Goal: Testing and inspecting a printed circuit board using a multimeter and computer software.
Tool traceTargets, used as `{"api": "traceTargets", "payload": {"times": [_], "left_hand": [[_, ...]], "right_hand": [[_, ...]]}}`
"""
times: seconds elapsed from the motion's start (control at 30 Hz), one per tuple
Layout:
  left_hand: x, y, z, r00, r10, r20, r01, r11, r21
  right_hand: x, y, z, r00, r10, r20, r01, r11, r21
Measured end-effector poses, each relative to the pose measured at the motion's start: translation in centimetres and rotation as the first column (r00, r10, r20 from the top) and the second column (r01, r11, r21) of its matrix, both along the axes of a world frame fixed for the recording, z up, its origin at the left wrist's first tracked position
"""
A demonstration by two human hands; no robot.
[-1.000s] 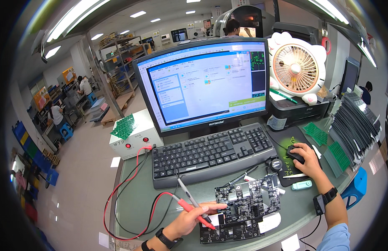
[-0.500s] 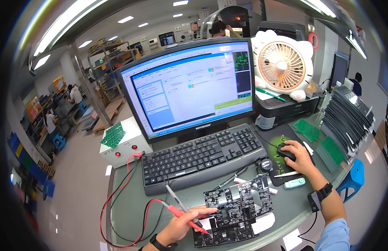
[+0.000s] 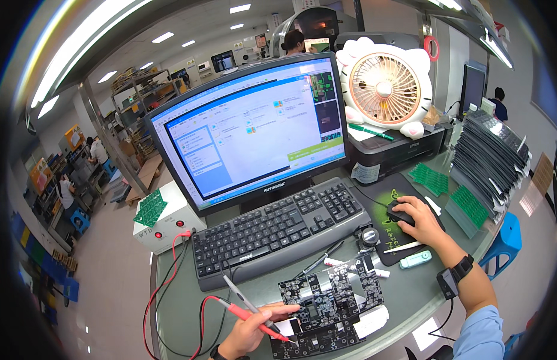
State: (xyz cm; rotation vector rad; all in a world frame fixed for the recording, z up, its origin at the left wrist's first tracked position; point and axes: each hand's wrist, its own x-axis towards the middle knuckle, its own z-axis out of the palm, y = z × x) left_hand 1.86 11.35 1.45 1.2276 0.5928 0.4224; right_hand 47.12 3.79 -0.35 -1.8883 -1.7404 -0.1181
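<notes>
Red probe (image 3: 254, 319) pinched pen-like in left hand (image 3: 249, 333) fingers, tip angled onto the circuit board (image 3: 329, 303) just beyond them (for fine contact); right hand (image 3: 418, 219) fingers cup the mouse (image 3: 400, 213).

Red probe (image 3: 254, 320): slim pen-shaped tool, red body, lying at a slant in the lower centre of the frame, tip down-right touching the circuit board (image 3: 329, 306). Red lead trails off to the left.

Circuit board: black, flat on the desk, lower centre, packed with small round parts.

Mouse (image 3: 399, 212): black, on a dark pad, right of centre, mostly covered.
</notes>
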Motion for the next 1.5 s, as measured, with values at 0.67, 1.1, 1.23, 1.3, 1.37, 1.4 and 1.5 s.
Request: {"api": "traceTargets", "payload": {"times": [0.67,1.1,1.23,1.3,1.37,1.4,1.5], "left_hand": [[-0.4,0.0,-0.6,1.000,0.023,-0.018,-0.023,1.000,0.003],[-0.2,0.0,0.0,1.000,0.002,-0.006,-0.002,0.999,-0.032],[-0.9,0.6,-1.2,0.997,-0.063,0.049,0.066,0.997,-0.048],[-0.7,0.5,-0.7,0.997,-0.069,0.044,0.072,0.996,-0.050],[-0.3,0.1,0.1,0.999,-0.036,0.021,0.037,0.997,-0.064],[-0.2,0.0,0.3,1.000,-0.010,-0.005,0.010,0.997,-0.078],[-0.3,0.4,-0.4,0.998,-0.044,0.035,0.044,0.999,-0.020]], "right_hand": [[0.1,0.1,-0.1,1.000,-0.002,0.009,0.002,1.000,-0.002],[0.0,0.0,0.1,1.000,0.004,0.012,-0.004,1.000,-0.016],[-0.5,0.1,0.6,1.000,-0.010,-0.005,0.010,1.000,-0.024],[-0.5,0.1,0.4,1.000,-0.012,-0.011,0.012,1.000,-0.019],[-0.4,0.2,0.2,1.000,-0.009,-0.017,0.009,1.000,-0.022],[-0.3,0.2,0.2,1.000,-0.014,-0.027,0.013,1.000,-0.024],[-0.3,0.1,0.3,1.000,-0.003,-0.026,0.003,1.000,-0.012]]}}
